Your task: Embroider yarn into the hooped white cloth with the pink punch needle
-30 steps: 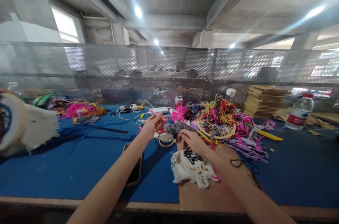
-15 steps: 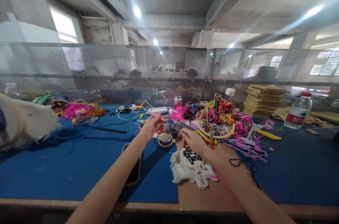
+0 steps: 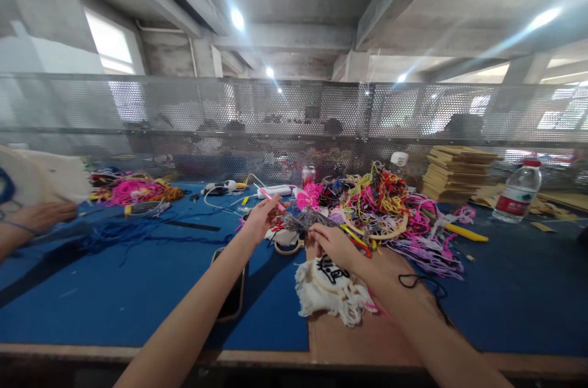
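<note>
My left hand [image 3: 261, 221] is closed around a slim pink pen-like tool [image 3: 271, 197] with a thin tip, which points up and to the left. Dark grey yarn [image 3: 307, 218] lies in a loose tangle between my two hands. The fingers of my right hand [image 3: 331, 242] are pinched together at the near side of this yarn and seem to hold a strand. Just below my right hand, a small hoop with white fringed cloth [image 3: 305, 296] carries a black line design. A smaller wooden hoop [image 3: 288, 248] lies below my left hand.
A big pile of coloured yarn [image 3: 376, 198] stands beyond my right hand, with a yellow-handled tool [image 3: 466, 232] beside it. A phone [image 3: 232, 296] lies under my left forearm. At right are a water bottle [image 3: 517, 192] and stacked boards [image 3: 457, 174]. Another person's hand [image 3: 43, 216] is at far left.
My left hand has turned slightly, and the pink tool now points more steeply upward. My right hand has barely moved. The co-worker's hand has come into view as their large hoop shifted left.
</note>
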A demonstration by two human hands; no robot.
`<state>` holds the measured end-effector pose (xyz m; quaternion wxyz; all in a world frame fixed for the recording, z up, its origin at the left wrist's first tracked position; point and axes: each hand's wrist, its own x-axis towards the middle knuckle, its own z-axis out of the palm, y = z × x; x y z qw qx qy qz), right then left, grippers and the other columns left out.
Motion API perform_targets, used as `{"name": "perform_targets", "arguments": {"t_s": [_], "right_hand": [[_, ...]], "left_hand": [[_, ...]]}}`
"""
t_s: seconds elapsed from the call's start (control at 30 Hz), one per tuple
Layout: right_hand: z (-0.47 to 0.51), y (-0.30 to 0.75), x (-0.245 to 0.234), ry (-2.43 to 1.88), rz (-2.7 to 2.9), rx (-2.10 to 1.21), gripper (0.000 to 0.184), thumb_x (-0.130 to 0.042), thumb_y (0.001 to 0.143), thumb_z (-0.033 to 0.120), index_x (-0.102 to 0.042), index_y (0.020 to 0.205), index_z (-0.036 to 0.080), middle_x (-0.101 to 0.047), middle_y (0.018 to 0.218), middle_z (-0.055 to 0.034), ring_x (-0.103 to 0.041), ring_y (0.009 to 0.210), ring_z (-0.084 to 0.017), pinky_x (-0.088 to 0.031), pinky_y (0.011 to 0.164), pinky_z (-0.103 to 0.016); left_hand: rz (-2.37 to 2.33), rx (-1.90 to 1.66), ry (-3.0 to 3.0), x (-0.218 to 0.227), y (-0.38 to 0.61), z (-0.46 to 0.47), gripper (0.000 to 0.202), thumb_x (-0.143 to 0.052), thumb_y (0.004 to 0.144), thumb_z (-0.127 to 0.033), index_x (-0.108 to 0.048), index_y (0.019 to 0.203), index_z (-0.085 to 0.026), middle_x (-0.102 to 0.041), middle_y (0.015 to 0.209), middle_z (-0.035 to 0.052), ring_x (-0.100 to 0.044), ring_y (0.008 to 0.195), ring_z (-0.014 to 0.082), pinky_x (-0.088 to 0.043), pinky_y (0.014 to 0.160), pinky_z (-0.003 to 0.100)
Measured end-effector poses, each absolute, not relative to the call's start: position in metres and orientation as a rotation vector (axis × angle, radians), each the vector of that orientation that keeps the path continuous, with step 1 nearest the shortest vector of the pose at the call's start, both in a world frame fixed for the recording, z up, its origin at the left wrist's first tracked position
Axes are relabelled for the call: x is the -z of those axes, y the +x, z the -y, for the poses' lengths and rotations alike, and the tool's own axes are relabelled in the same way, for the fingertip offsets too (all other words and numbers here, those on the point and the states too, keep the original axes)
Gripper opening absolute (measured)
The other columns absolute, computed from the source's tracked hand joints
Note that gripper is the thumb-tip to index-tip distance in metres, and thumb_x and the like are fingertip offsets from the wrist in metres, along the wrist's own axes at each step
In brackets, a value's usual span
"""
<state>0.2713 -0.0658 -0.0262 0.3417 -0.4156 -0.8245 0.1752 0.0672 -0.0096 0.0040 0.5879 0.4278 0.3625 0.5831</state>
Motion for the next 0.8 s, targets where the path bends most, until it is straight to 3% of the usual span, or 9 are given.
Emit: {"name": "perform_targets", "arguments": {"t_s": [0.27,0.4,0.6,0.8], "right_hand": [[0.0659,0.2712,0.026,-1.105,2.127,-0.458,0.02,-0.035,0.088,0.023,-0.052,0.078,0.02,-0.06,0.055,0.0024,-0.055,0.054,-0.012,-0.035,0.057,-0.02],[0.0646,0.2716,0.0268,-1.097,2.1,-0.488,0.02,-0.034,0.088,0.024,-0.05,0.077,0.02,-0.06,0.053,0.0027,-0.055,0.051,-0.011,-0.036,0.056,-0.021],[0.0654,0.27,0.0259,-1.066,2.105,-0.479,0.018,-0.035,0.088,0.023,-0.05,0.078,0.021,-0.059,0.054,0.0029,-0.055,0.054,-0.012,-0.036,0.057,-0.021],[0.0662,0.2696,0.0264,-1.088,2.123,-0.439,0.02,-0.035,0.088,0.022,-0.052,0.077,0.021,-0.059,0.056,0.0028,-0.054,0.055,-0.012,-0.035,0.057,-0.021]], "left_hand": [[-0.77,-1.347,1.045,-0.0096,0.0691,0.0156,0.025,-0.069,0.063,-0.033,-0.063,0.079,-0.015,-0.067,0.093,0.0087,-0.063,0.071,0.0146,-0.048,0.06,0.022],[-0.778,-1.382,1.054,-0.0085,0.0693,0.0133,0.031,-0.074,0.058,-0.031,-0.062,0.081,-0.013,-0.068,0.088,0.008,-0.062,0.069,0.013,-0.047,0.059,0.022],[-0.794,-1.423,1.055,-0.0062,0.0683,0.0099,0.026,-0.074,0.057,-0.033,-0.061,0.067,-0.012,-0.068,0.071,0.0055,-0.059,0.062,0.0108,-0.045,0.055,0.019],[-0.795,-1.369,1.069,-0.0083,0.07,0.014,0.022,-0.07,0.063,-0.033,-0.062,0.07,-0.014,-0.069,0.079,0.007,-0.061,0.062,0.0115,-0.047,0.054,0.02]]}}
